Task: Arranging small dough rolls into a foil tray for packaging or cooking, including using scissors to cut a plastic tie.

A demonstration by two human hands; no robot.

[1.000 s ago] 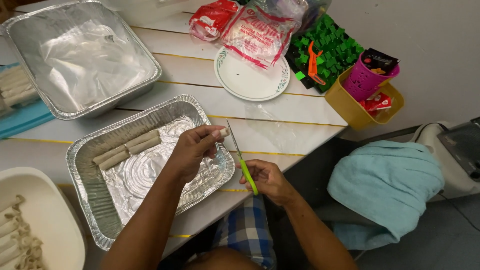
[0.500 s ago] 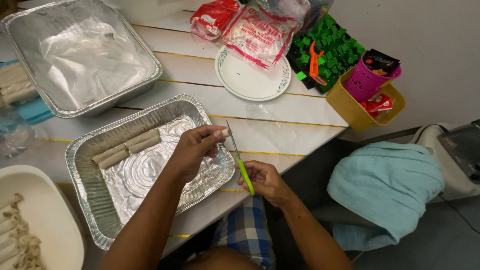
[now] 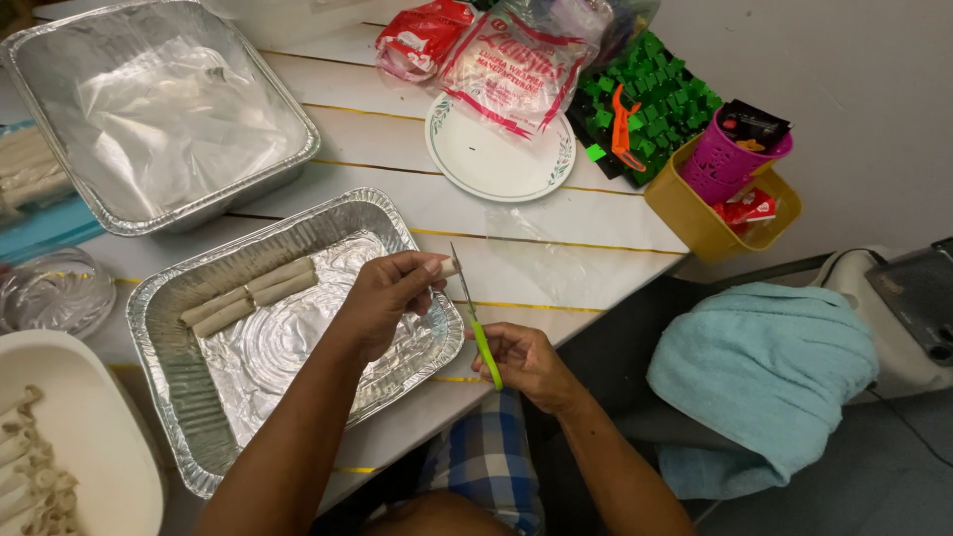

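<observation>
A: Item one, the near foil tray [image 3: 189, 397]?

B: Shallow, on the white table [image 3: 596, 223], its right rim close to the table's front edge. Four pale rolls [image 3: 248, 296] lie at its back-left; the rest of its floor is bare foil.

A: Hands?

B: Left hand [image 3: 382, 298] over the tray's right rim, fingers closed on a pale roll end [image 3: 449, 267] that pokes out past the rim. Right hand [image 3: 526, 362] just right of the tray, off the table's front edge, clenched around the green handle of a knife [image 3: 475, 318]; the blade points up and meets the roll end.

A: Surroundings, relative to the tray?

B: Behind it, a deeper foil pan [image 3: 159, 109], well apart. Back-right, a white plate [image 3: 501, 154] with a red-printed bag [image 3: 511, 65] overlapping its far rim. Open tabletop between tray and plate. Left, a glass bowl [image 3: 55, 293]; front-left, a white dish [image 3: 74, 447] of pale strips. Far right, a yellow tub [image 3: 710, 213] at the table's corner.
</observation>
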